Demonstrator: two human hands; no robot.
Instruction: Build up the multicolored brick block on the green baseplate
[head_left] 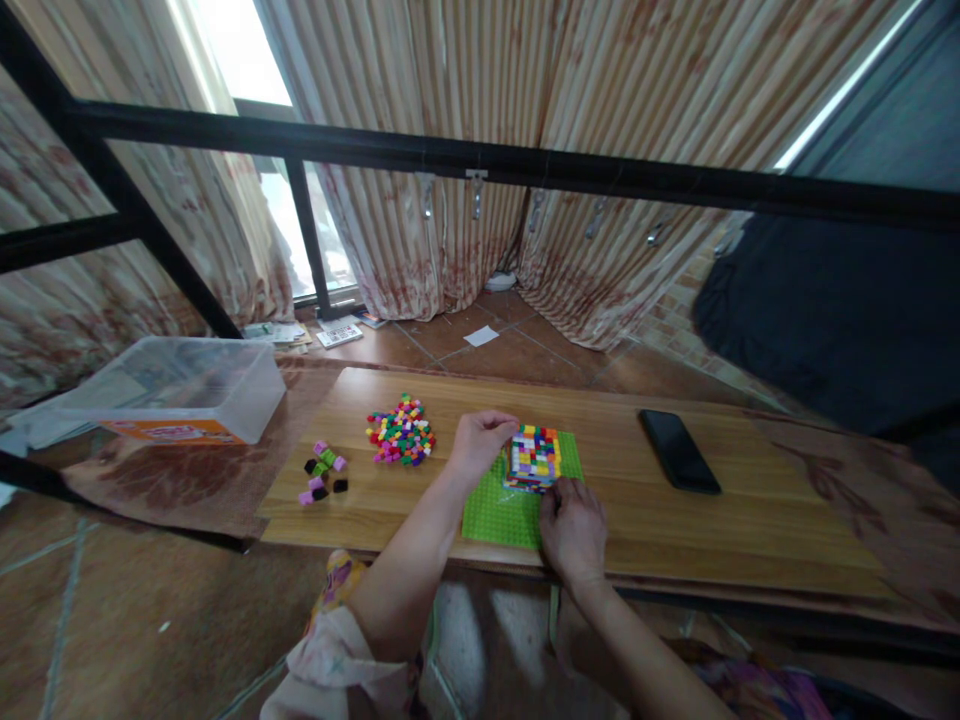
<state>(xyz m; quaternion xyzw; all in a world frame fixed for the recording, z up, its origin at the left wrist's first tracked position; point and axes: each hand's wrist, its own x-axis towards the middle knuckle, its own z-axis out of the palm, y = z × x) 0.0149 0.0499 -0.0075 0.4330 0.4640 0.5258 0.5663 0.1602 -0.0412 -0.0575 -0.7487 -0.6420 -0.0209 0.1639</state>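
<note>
A multicoloured block of small toy bricks (535, 455) stands stacked on a green studded baseplate (499, 518). My left hand (480, 442) reaches to the far left corner of the block, thumb and forefinger pinched together; whatever is between them is too small to make out. By the near right corner of the block, my right hand (576, 528) rests over the baseplate with its fingers curled in. Those fingertips are partly hidden, and I cannot tell what they hold. Left of the baseplate lies a pile of loose coloured bricks (403, 432).
Several pink, green and black bricks (324, 462) lie at the wooden table's (720, 540) left end. A black phone (679, 452) lies on the right. Beyond the left end stands a clear plastic bin (251, 395). A dark metal rail (480, 155) crosses before the curtains.
</note>
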